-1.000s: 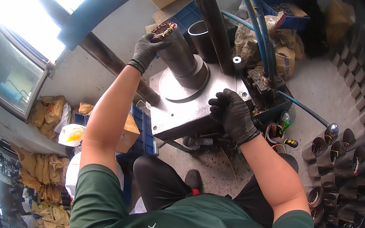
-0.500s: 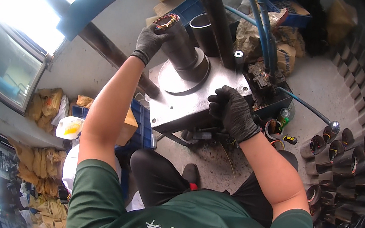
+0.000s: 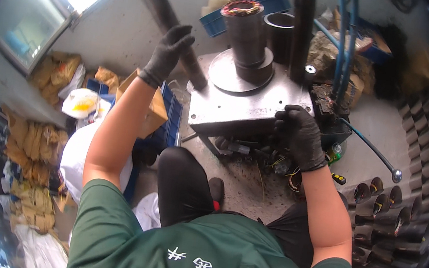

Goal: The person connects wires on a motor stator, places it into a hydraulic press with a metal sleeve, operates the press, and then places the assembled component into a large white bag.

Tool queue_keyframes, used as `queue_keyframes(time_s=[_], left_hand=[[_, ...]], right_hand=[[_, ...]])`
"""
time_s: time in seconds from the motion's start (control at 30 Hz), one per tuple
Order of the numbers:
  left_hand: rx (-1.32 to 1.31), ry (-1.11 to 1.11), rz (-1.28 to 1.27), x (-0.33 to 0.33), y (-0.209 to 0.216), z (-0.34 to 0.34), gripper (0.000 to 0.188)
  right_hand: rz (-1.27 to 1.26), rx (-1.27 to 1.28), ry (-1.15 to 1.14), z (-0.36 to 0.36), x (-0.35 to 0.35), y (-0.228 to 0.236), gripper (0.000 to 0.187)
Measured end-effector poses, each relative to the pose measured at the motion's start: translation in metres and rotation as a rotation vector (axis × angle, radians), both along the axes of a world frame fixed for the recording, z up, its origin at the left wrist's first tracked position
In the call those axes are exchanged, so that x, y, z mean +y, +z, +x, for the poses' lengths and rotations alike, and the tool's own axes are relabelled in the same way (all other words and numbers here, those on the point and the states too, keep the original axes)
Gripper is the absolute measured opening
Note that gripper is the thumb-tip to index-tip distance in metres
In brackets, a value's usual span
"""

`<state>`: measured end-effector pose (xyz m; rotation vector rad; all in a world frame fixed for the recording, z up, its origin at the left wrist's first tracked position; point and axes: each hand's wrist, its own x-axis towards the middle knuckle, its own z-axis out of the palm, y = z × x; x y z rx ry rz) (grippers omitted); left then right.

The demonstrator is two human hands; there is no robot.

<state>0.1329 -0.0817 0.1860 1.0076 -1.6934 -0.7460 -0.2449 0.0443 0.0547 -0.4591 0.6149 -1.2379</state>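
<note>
Grey metal tops the bench (image 3: pixel 209 103), a thick plate with holes in it and two dark columns (image 3: pixel 300 31) rising from it. On the floor to the right, dark tubes (image 3: pixel 380 203) stand in rows, several with coloured wires showing in their open ends. Just left of the bench is a blue crate (image 3: pixel 175 111); a cardboard box (image 3: pixel 158 118) is near it, though whether inside or in front cannot be told. Behind the bench lies a smaller-looking blue bin (image 3: pixel 276 0), its contents mostly hidden. Near that bin stands a hollow sleeve (image 3: pixel 278 39), its interior dark. Beside the sleeve, the wound cylinder (image 3: pixel 242 34) stands upright on a round disc (image 3: pixel 221 75) on the bench, reddish windings ringing its top.

The left hand (image 3: pixel 168 55), black-gloved, is raised on a stretched arm, well apart from the wound cylinder; its grip is empty, fingers loosely bent. The right hand (image 3: pixel 302 137), gloved too, is at the bench's front right corner, elbow bent outward, fingers curled; whether that grip holds anything cannot be told. Beside it is a green can (image 3: pixel 336 150).
</note>
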Motion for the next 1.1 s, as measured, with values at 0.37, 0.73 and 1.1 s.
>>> queue_keyframes(time_s=[0.37,0.73,1.1], left_hand=[[0.034,0.657,0.419,0.281,-0.293,0.187,0.023],[-0.41,0.934,0.756,0.376,-0.45,0.212,0.059],[-0.578,0.918,1.144,0.235,-0.592,0.349,0.082]], right_hand=[[-0.477,0.928,0.218,-0.019,0.042,0.004,0.023],[-0.906,1.708,-0.008,-0.116,0.121,0.051,0.029],[-0.352,1.685,-0.721,-0.25,0.173,0.033,0.045]])
